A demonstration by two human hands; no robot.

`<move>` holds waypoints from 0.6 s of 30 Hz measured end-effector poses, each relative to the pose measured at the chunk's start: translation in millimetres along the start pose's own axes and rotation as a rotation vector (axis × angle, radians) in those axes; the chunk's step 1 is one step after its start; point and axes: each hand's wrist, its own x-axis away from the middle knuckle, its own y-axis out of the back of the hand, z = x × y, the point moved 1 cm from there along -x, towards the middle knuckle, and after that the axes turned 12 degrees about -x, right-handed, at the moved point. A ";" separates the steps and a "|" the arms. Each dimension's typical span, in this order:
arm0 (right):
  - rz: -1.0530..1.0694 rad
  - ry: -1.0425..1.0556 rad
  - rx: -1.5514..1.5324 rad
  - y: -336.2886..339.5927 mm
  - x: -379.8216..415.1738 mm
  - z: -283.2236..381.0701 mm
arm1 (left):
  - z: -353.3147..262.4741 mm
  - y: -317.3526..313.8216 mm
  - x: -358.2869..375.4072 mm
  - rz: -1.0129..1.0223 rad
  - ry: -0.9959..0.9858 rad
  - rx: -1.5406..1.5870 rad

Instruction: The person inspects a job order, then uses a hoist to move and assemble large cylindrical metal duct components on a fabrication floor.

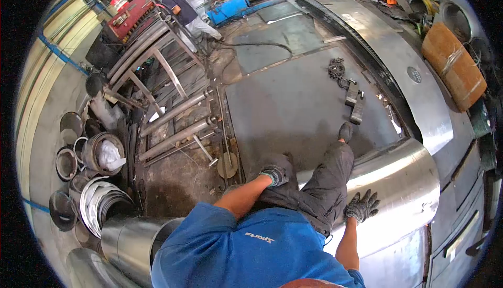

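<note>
Rests the gloved right hand (361,207) on top of a large sheet-metal cylinder (401,175), with fingers spread over the bright curve and pinching nothing. Lays the gloved left hand (276,175) over the left thigh, off the metal, showing too little of its fingers to tell spread from pressed together. Seems to sit on the cylinder, with its length running out to the right, close beside a long pale metal sheet (414,94). Judging by the bulk and sheen, looks heavy and stiff rather than fragile, apt to roll on its round side and slick under a glove. Offers little to grasp along the smooth curve; calls for a hold at the end edges, using both hands and minding possibly sharp rims. Ahead, on the flat steel plate (293,104), shows a chain (336,69) beside metal blocks (357,109); farther left, a frame of bars (178,89) and, at the red machine (128,18), a co-worker (181,8) bending forward. Near the left side, includes a smaller metal cylinder (126,241) and a cluster of pipe offcuts (67,163), too crowded to count surely.
</note>
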 end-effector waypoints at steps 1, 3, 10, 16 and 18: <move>0.053 -0.048 0.042 9.3 0.9 7.4 | 1.0 -3.0 -0.6 -0.061 -0.020 0.048; 0.037 -0.034 0.049 2.2 -0.2 3.1 | 1.9 -8.3 -4.5 -0.054 -0.032 0.038; 0.024 -0.013 0.038 4.1 1.6 4.0 | -1.0 -1.5 1.3 -0.037 -0.018 0.017; 0.072 -0.034 0.052 9.3 2.4 7.7 | 3.3 -25.1 -15.8 -0.161 0.013 0.044; 0.065 -0.027 0.055 6.7 1.8 5.6 | 2.6 -22.0 -10.9 -0.170 0.024 0.049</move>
